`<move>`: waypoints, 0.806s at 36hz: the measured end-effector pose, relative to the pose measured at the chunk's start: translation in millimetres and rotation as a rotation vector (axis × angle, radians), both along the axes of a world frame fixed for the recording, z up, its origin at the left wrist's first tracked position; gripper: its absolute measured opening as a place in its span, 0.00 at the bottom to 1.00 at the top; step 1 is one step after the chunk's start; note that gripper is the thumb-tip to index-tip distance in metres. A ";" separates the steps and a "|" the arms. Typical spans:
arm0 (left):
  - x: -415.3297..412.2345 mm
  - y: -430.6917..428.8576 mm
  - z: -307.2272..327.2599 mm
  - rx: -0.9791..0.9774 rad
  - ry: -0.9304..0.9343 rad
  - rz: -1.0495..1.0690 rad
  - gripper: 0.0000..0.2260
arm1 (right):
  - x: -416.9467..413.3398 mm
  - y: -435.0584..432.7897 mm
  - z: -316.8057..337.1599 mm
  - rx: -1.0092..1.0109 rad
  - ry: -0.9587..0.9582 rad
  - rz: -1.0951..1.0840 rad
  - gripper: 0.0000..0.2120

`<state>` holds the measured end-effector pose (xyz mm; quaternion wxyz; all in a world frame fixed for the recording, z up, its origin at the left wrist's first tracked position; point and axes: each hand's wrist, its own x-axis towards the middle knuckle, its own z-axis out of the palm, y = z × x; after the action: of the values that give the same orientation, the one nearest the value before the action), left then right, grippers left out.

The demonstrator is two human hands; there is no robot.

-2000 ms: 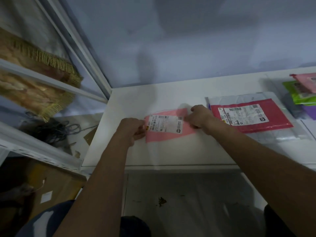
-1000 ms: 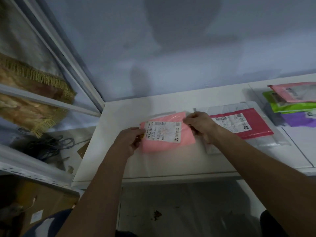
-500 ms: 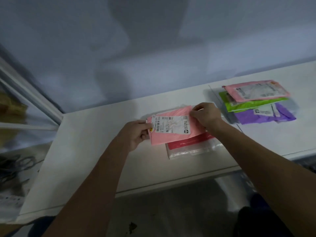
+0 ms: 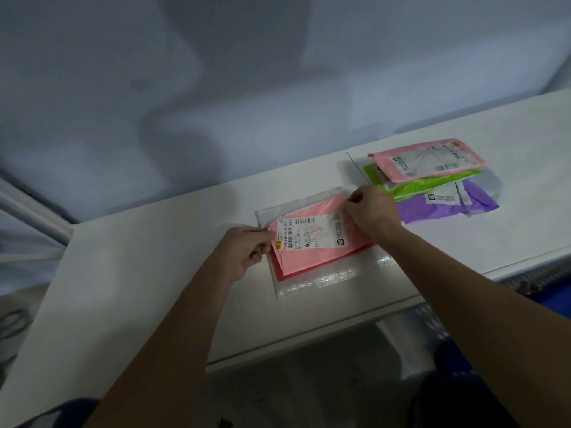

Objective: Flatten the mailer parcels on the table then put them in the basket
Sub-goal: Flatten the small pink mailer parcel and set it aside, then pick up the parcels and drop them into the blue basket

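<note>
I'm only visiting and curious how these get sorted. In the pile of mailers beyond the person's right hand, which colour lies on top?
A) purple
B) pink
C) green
B: the pink mailer lies uppermost, partly covering the green mailer, which in turn lies over the purple mailer.

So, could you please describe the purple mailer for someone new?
On the white table, a stack of mailers lies just right of the right hand. The purple mailer sits under the green mailer and top pink mailer, the only purple thing there.
</note>
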<state>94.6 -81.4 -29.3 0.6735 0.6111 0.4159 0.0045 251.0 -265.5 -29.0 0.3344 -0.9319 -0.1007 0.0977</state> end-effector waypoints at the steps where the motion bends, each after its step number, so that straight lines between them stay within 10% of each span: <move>1: -1.8 0.5 0.9 0.013 0.000 0.007 0.04 | 0.6 0.5 0.1 0.000 -0.003 -0.002 0.10; 22: -84.0 -14.5 94.6 0.203 -0.113 0.026 0.01 | -85.2 35.7 83.7 0.054 -0.038 0.345 0.15; 29: -86.5 -27.5 99.1 1.109 0.172 -0.439 0.19 | -126.9 52.4 83.2 -0.175 -0.211 0.642 0.24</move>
<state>8.1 -108.9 69.7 0.2035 0.9409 0.2688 0.0321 124.1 -213.2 54.3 0.1934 -0.8828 -0.4139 0.1092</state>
